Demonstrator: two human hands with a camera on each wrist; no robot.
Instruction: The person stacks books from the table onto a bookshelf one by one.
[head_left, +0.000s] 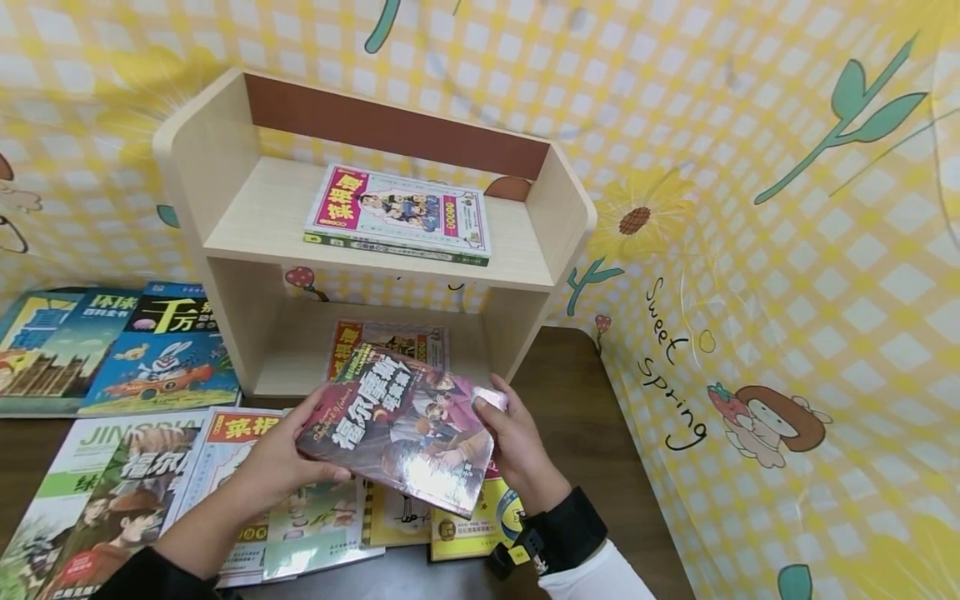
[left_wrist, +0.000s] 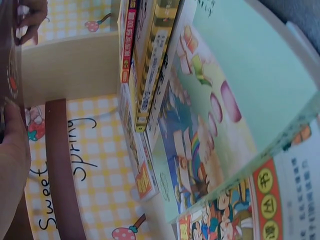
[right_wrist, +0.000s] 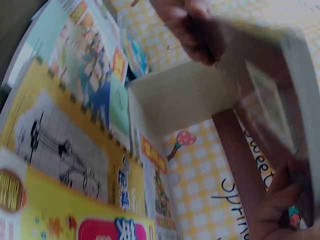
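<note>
We note a glossy, shrink-wrapped paper cover on the held book (head_left: 401, 429), throwing glare. The shelf unit (head_left: 225, 200) looks like pale matt wood laminate with a brown back panel. The table (head_left: 592, 417) is dark, smooth wood. The backdrop (head_left: 787, 250) reads as shiny printed plastic sheet. The flat books (head_left: 112, 350) have glossy covers.

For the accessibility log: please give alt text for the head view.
Both hands, left hand and right hand, hold a dark-covered book above books spread on a brown table. Behind stands a small wooden shelf with a pink-titled book lying flat on top.
</note>
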